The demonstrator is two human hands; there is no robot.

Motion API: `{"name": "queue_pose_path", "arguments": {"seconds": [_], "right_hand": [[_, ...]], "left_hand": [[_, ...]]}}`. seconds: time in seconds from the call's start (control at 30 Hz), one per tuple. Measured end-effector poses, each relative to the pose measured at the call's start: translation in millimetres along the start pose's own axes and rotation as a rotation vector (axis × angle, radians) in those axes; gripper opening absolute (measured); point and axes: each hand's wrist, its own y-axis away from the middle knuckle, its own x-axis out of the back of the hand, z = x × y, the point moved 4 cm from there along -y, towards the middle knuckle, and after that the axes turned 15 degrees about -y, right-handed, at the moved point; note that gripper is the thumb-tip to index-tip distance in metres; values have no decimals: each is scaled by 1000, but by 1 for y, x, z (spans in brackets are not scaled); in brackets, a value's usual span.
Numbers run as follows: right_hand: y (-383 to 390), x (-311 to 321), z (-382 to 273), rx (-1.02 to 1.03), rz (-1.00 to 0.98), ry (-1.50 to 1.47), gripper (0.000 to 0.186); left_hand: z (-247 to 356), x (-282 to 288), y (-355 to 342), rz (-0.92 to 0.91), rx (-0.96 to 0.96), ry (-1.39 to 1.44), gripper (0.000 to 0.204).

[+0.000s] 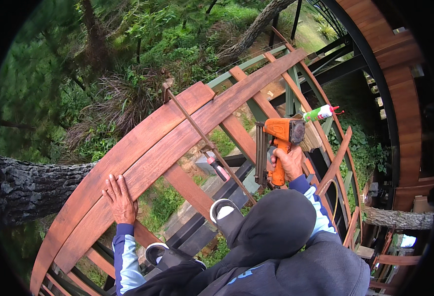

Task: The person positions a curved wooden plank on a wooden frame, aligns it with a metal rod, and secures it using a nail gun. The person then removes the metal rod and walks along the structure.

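Note:
My left hand [120, 200] lies flat with fingers stretched out on the inner curved wooden plank [177, 143]. Alongside that plank runs a shorter outer curved plank [128, 150]. My right hand [290, 165] is wrapped round the handle of an orange nail gun [280, 129], whose long magazine stands to its left. A long bar clamp [190, 118] with a pink handle [218, 169] crosses both planks between my hands. Just beyond the nail gun lies a white and green tube [317, 114] with a red nozzle.
Reddish crosspieces [239, 138] span the green metal frame [264, 58], with open gaps and sloping ground below. A rough tree trunk [44, 185] stands close at the left. A thin yellowish hose [335, 197] hangs near my right arm. A curved wooden deck [397, 98] edges the right side.

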Motion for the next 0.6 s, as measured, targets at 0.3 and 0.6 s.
{"name": "queue_pose_path", "arguments": {"seconds": [0.3, 0.6], "right_hand": [[3, 0, 3, 8, 83, -23, 11], [-1, 8, 8, 3, 42, -45, 22]], "left_hand": [[3, -3, 0, 76, -52, -41, 90], [2, -3, 0, 88, -48, -75, 87]]}}
